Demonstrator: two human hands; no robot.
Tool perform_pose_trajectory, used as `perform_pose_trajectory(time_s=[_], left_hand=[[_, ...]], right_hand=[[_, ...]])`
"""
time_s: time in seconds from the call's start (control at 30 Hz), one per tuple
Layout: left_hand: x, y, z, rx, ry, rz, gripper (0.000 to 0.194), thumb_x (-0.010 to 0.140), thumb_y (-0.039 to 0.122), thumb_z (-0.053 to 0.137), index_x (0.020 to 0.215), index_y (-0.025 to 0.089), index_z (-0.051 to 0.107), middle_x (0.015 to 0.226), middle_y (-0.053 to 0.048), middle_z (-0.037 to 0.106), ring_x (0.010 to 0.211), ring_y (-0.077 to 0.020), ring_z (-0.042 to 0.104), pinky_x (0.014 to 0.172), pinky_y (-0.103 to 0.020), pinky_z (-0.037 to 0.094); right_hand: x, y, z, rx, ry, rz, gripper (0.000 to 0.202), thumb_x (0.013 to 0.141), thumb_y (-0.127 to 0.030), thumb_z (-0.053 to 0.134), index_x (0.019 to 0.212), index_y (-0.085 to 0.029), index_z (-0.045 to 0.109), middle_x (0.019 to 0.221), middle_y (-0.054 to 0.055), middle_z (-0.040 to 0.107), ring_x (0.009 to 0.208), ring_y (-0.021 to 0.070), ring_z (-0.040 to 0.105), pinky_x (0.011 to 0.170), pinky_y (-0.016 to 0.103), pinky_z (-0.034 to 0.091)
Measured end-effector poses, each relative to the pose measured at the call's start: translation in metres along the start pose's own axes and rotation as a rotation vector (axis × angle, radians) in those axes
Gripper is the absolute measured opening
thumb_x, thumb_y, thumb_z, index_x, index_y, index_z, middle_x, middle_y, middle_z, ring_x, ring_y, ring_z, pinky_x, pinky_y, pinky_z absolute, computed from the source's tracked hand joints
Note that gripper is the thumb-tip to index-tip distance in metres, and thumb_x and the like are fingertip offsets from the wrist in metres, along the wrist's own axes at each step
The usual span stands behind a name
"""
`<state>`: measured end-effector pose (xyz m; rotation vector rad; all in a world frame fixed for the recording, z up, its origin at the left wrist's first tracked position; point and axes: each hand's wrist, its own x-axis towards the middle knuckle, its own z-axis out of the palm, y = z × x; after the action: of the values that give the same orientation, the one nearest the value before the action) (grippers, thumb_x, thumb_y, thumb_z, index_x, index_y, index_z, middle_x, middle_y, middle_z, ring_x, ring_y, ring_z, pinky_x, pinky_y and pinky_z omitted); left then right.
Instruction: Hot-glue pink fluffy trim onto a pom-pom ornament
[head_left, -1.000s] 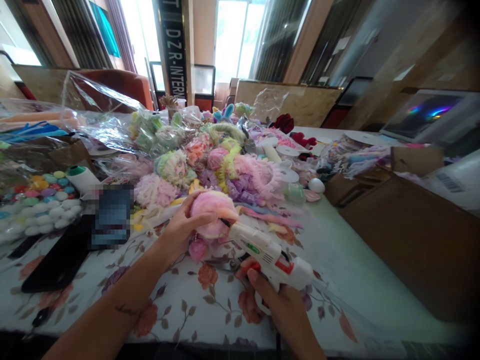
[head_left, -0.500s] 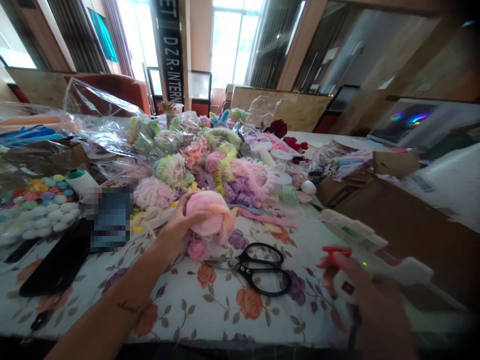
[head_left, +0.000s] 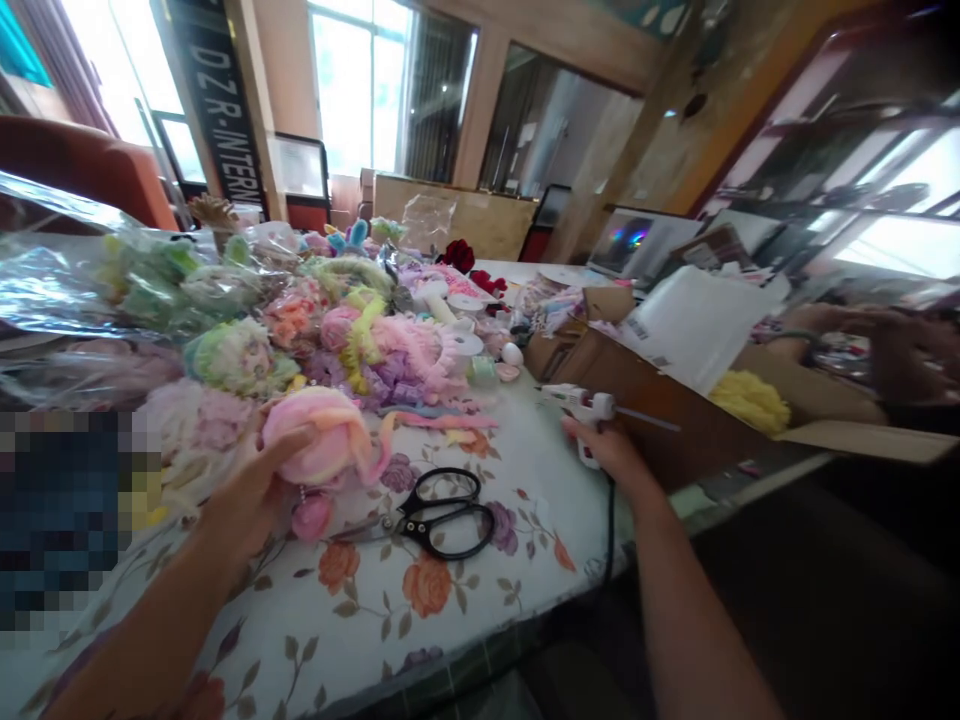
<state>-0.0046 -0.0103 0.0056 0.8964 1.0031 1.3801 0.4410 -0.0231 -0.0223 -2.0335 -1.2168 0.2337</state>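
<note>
Head view. The left forearm is slanting up from the lower left corner, and the left hand (head_left: 259, 475) is gripping a fuzzy pink-and-yellow fabric ball (head_left: 322, 425) from its near left side; the thumb is lying across the front, while the other fingers are curving around the side and are partly hidden. A soft peach-and-pink strip (head_left: 384, 445) is trailing from the ball's right side, and a smaller, smooth pink ball (head_left: 311, 517) is hanging just below it. The right forearm is rising from the lower right, and the right hand (head_left: 611, 455) is closing around the handle of a white plastic glue gun (head_left: 586, 404), whose nozzle is pointing left, well apart from the fuzzy ball. The gun is standing beside a brown cardboard box (head_left: 664, 395); whether it is touching the table cannot be told. Between the hands, black-handled metal scissors (head_left: 412, 527) are lying on a white floral tablecloth (head_left: 525, 590).
</note>
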Motion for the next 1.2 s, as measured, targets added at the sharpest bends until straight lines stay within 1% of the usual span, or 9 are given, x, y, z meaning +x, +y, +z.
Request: perform_pose_trajectory(time_s=[0.17,0.3,0.37,0.43,0.53,0.63,0.73,0.87,1.2], left_hand=[[0.002,-0.003,0.0,-0.021,0.057,-0.023,0.059,0.058,0.03,0.089,0.112,0.023,0.066,0.105,-0.001,0.069,0.084,-0.0159,0.06,0.061,-0.021,0.053],[0.005,-0.008,-0.002,-0.083,0.066,-0.022,0.06,0.06,0.029,0.088,0.114,0.021,0.064,0.1,-0.001,0.068,0.086,-0.0159,0.062,0.069,-0.022,0.053],[0.004,-0.009,-0.002,-0.107,0.01,-0.004,0.065,0.061,0.03,0.087,0.12,0.022,0.062,0.1,-0.001,0.068,0.088,-0.0169,0.063,0.07,-0.023,0.053],[0.002,-0.008,0.0,-0.111,-0.014,0.007,0.066,0.063,0.032,0.086,0.123,0.023,0.06,0.099,-0.001,0.068,0.088,-0.0179,0.064,0.071,-0.025,0.053],[-0.003,-0.005,0.005,-0.12,-0.023,0.013,0.067,0.065,0.03,0.084,0.126,0.023,0.058,0.101,-0.002,0.069,0.089,-0.0193,0.066,0.073,-0.027,0.054],[-0.006,-0.004,0.008,-0.128,-0.049,0.008,0.066,0.067,0.03,0.083,0.127,0.022,0.057,0.105,-0.005,0.069,0.092,-0.0205,0.066,0.076,-0.029,0.056],[-0.006,-0.005,0.008,-0.133,-0.063,0.011,0.065,0.068,0.029,0.082,0.128,0.022,0.056,0.103,-0.005,0.068,0.089,-0.0195,0.065,0.076,-0.029,0.055],[-0.003,-0.009,0.006,-0.101,-0.062,0.022,0.068,0.068,0.028,0.083,0.13,0.022,0.055,0.098,-0.003,0.067,0.084,-0.0185,0.064,0.073,-0.028,0.054],[-0.004,-0.011,0.006,0.041,-0.044,0.009,0.07,0.063,0.033,0.088,0.124,0.023,0.055,0.101,-0.004,0.065,0.089,-0.0212,0.064,0.076,-0.031,0.054]], right_hand=[[0.001,-0.008,0.005,-0.094,-0.055,0.024,0.025,0.073,-0.045,0.062,0.069,-0.02,0.066,0.064,0.005,0.069,0.074,0.0254,0.069,0.068,0.032,0.052],[-0.02,-0.028,-0.02,-0.23,-0.065,0.021,0.024,0.07,-0.041,0.068,0.055,-0.024,0.058,0.055,0.007,0.063,0.065,0.0288,0.066,0.065,0.038,0.048],[-0.035,-0.046,-0.032,-0.312,-0.06,0.014,0.033,0.074,-0.045,0.067,0.05,-0.025,0.056,0.049,0.01,0.059,0.056,0.0299,0.061,0.059,0.041,0.044],[-0.052,-0.073,-0.032,-0.377,-0.006,-0.176,0.038,0.081,-0.052,0.062,0.056,-0.024,0.064,0.057,0.012,0.066,0.057,0.0295,0.063,0.057,0.04,0.042],[-0.079,-0.131,-0.001,-0.01,-0.073,-0.535,0.035,0.088,-0.054,0.058,0.089,-0.022,0.074,0.083,0.011,0.076,0.074,0.028,0.071,0.065,0.038,0.052],[-0.102,-0.185,0.054,0.285,-0.301,-0.724,0.04,0.087,-0.049,0.063,0.117,-0.022,0.067,0.118,0.012,0.072,0.09,0.0255,0.072,0.076,0.038,0.059],[-0.118,-0.212,0.101,0.443,-0.321,-0.785,0.041,0.088,-0.042,0.06,0.123,-0.021,0.06,0.125,0.013,0.067,0.111,0.028,0.067,0.091,0.043,0.057],[-0.132,-0.211,0.128,0.525,-0.358,-0.78,0.043,0.089,-0.041,0.061,0.127,-0.021,0.056,0.128,0.014,0.064,0.12,0.0287,0.062,0.105,0.047,0.05],[-0.141,-0.194,0.131,0.615,-0.426,-0.607,0.048,0.089,-0.042,0.063,0.131,-0.02,0.058,0.125,0.012,0.068,0.116,0.0293,0.063,0.105,0.047,0.048]])
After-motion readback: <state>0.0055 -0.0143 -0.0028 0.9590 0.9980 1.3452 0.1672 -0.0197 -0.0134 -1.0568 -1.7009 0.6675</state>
